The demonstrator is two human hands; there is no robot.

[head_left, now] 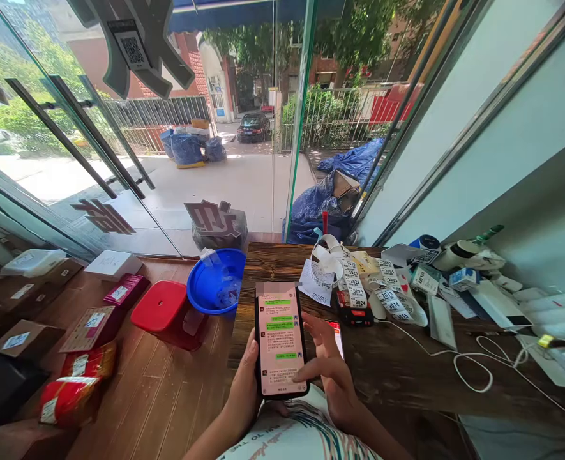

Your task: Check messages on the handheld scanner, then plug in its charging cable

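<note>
We hold the phone (281, 338), screen toward us, above our lap at the left part of the table (406, 374). Our left hand (244, 377) is clasped around its left edge; our right hand (332, 377) is loosely spread by its right edge, one fingertip over the lower screen, though we cannot tell whether it touches. Behind that hand lies a second phone (336, 337), partly hidden, then a device (356, 317) under label strips (354, 284). Rightward, a cable (474, 388) loops across the wood. Past the table's left edge, floorboards (152, 396) run below a blue tub (196, 291) and red stool (160, 310).
</note>
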